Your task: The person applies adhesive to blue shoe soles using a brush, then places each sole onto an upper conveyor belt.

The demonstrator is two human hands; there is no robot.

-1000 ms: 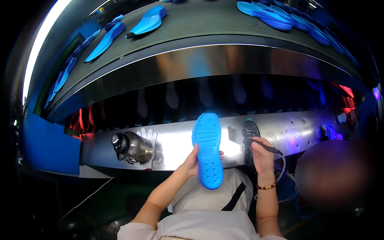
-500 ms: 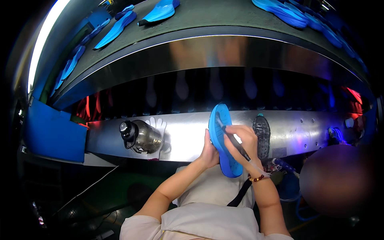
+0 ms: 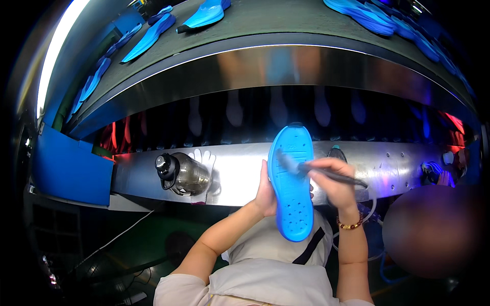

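In front of me my left hand (image 3: pixel 266 193) grips the side of a bright blue shoe sole (image 3: pixel 295 204), its thumb along the left edge. The sole is held upright with its inner face toward me, and small holes dot the lower end. My right hand (image 3: pixel 334 178) is closed round the dark handle of a brush (image 3: pixel 292 164), whose bristles rest on the upper middle of the sole. A clear tube (image 3: pixel 374 201) runs from the handle's end down past my wrist. Partly hidden behind my right hand, a black outsole (image 3: pixel 337 153) lies on the metal ledge.
Left on the metal ledge (image 3: pixel 235 168) stand a dark see-through bottle (image 3: pixel 189 174) and a white glove (image 3: pixel 205 158). Beyond the ledge, several soles hang or stand in a dark slot. Blue soles (image 3: pixel 150 38) lie on the green belt (image 3: pixel 270 18) above. A blurred round shape (image 3: pixel 429 229) is at right.
The blue sole has turned to show its inner face more fully. My right hand has moved right and tilted the brush flatter, uncovering more of the sole.
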